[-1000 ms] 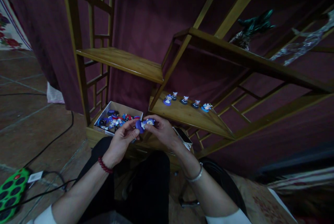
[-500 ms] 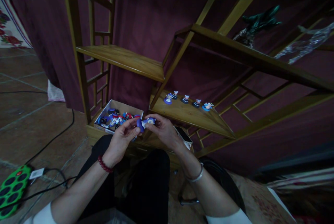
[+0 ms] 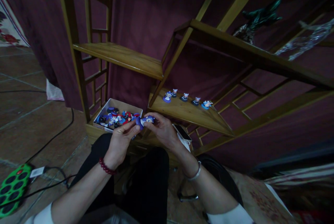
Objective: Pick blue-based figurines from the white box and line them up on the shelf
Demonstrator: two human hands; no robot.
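Note:
A small purple-and-white figurine [image 3: 144,121] lies sideways between my two hands, above my lap. Its round purple base is pinched by my left hand [image 3: 122,140], which wears a red bead bracelet. Closed on the figurine's head end is my right hand [image 3: 163,130], with a silver bangle at the wrist. Just beyond my left hand, an open box [image 3: 105,106] holds several jumbled figurines [image 3: 114,119]. On the low wooden shelf [image 3: 193,117] stand several upright figurines, among them a purple-based one [image 3: 167,97] at the left and a blue-based one [image 3: 207,104] at the right.
Wooden uprights and an upper shelf [image 3: 120,58] frame the space ahead. A phone [image 3: 182,132] lies below the figurine shelf. A dark green ornament [image 3: 262,17] sits high on the right. A green power strip [image 3: 14,189] with cables is on the tiled floor.
The view has shifted slightly. Both hands keep hold of the same figurine in nearly the same place, and the shelf figurines stand as before.

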